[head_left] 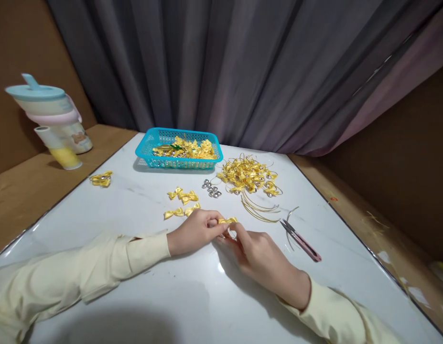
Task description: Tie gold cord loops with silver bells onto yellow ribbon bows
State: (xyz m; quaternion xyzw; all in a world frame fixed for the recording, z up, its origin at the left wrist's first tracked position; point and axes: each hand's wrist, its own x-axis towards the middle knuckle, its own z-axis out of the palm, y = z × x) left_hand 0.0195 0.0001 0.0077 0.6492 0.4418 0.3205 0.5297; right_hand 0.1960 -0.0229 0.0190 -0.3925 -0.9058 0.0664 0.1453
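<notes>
A small yellow satin bow (226, 220) is pinched in the fingertips of my left hand (196, 231), above the white table. Close against it, my right hand (266, 255) has its fingers curled together at the bow's right end; what they grip is hidden. Just beyond my left hand lie several loose yellow bows (188, 197). Silver beads or bells (211, 189) sit in a small cluster past the bows. To the right are loose lengths of gold cord (259, 210) and pink-handled thread snips (300, 240), blades pointing away to the left.
A blue plastic basket (142, 152) holding yellow bows stands at the back. Beside it is a pile of bows with gold cord loops (246, 173). One bundle of bows (101, 179) lies far left, near a tumbler (45, 105) and a yellow-white cylinder (59, 148). A dark curtain (214, 67) hangs behind.
</notes>
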